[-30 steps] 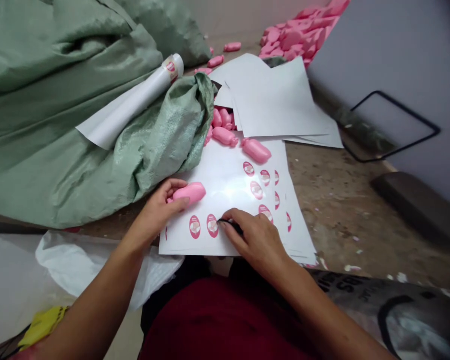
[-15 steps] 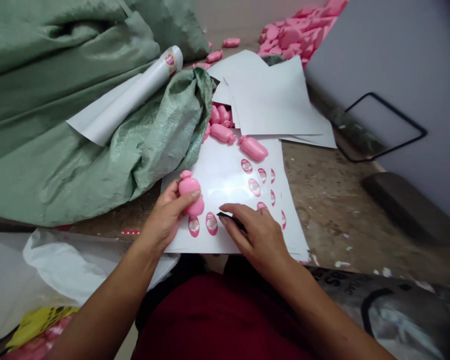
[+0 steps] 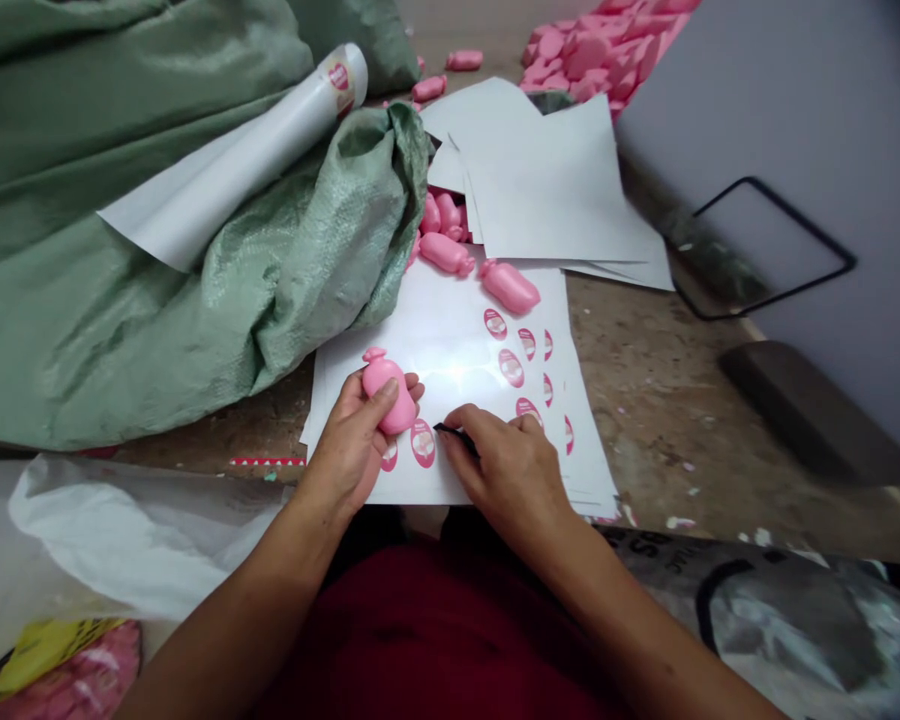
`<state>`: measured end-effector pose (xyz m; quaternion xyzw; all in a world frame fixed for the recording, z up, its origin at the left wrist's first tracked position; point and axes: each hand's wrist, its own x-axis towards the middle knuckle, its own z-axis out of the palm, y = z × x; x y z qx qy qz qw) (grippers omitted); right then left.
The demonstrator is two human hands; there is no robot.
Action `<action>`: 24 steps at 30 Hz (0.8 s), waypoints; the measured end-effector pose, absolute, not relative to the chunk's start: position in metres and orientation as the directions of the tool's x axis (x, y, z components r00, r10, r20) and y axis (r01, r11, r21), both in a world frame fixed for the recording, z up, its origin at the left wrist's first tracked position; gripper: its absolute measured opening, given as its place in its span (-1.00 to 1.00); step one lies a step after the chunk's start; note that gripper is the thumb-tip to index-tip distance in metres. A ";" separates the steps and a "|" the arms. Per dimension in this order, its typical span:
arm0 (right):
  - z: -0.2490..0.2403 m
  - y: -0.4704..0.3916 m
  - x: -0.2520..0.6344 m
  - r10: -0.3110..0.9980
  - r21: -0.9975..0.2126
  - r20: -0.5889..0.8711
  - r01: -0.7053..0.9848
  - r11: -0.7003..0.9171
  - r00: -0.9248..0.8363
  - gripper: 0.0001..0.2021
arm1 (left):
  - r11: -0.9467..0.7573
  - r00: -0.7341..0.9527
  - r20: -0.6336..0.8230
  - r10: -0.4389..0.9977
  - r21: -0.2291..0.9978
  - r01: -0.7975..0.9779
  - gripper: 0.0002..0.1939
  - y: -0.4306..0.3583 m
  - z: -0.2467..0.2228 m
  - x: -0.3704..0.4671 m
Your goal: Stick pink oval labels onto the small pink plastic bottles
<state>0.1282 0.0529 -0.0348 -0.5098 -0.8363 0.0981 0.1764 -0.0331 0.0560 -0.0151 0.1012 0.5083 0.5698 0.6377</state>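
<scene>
- One pink bottle-shaped piece (image 3: pixel 390 398), in the left hand (image 3: pixel 349 440)
- More pink pieces (image 3: pixel 589 55) on the far side, too heaped to count
- One slim black tool (image 3: pixel 454 435), in the right hand (image 3: pixel 517 465)
- Nine oval pink-and-white stickers (image 3: pixel 511 368) on flat white sheets (image 3: pixel 450 482)
- One rolled white sheet (image 3: pixel 229 175), left
- One black wire loop (image 3: pixel 802 228), right

Workshop: scuffed workbench (image 3: pixel 660 400), sticker sheets (image 3: pixel 450 340), heaped pink pieces (image 3: pixel 592 60).

The head view looks forward and down from above and behind the fingers (image 3: pixel 471 418), near enough to show both forearms (image 3: pixel 259 600).
</scene>
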 end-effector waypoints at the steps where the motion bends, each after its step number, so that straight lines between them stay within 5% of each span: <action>1: -0.035 0.053 0.128 0.886 -0.330 0.199 0.823 0.463 -0.418 -0.81 | 0.333 -0.157 -0.529 0.834 0.709 -0.622 -0.71 0.056 -0.015 -0.034; 14: -0.035 0.059 0.122 0.899 -0.389 0.171 0.810 0.438 -0.404 -0.78 | 0.361 -0.088 -0.530 0.843 0.681 -0.637 -0.59 0.057 -0.019 -0.038; 21: -0.037 0.062 0.115 0.904 -0.293 0.162 0.855 0.427 -0.396 -0.77 | 0.359 -0.101 -0.568 0.816 0.638 -0.681 -0.70 0.059 -0.015 -0.039; 24: -0.032 0.068 0.117 0.940 -0.431 0.104 0.837 0.338 -0.326 -0.76 | 0.347 -0.114 -0.562 0.819 0.644 -0.682 -0.75 0.060 -0.015 -0.039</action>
